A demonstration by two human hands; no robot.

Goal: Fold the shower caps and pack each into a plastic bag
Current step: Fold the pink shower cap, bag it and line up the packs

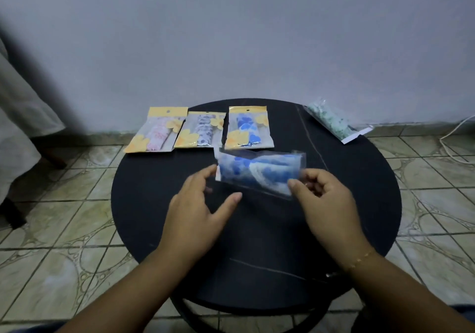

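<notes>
Hands are both up over the black round table (159, 204), and between them hangs the clear plastic bag (259, 170) with the blue-and-white shower cap (257, 169) rolled inside. My right hand (326, 201) pinches the bag's right end, fingers curled onto the film. My left hand (198, 212) is spread and relaxed at the bag's left end, fingertips about touching the edge, thumb underneath but gripping nothing that I can make out.

Risk now: I have only one firm pinch on slick film, so the bag may swing or slip, and if its mouth is not closed the cap could slide back out and unroll. Which end is the mouth, I cannot tell.

Beyond the bag, at the table's far edge, sit three finished packs with yellow headers: pink one (156, 131), grey-blue one (203, 131), blue one (248, 129). A green pack (334, 120) lies at the far right edge.

No writing is readable on any pack, just yellow flower shapes.
</notes>
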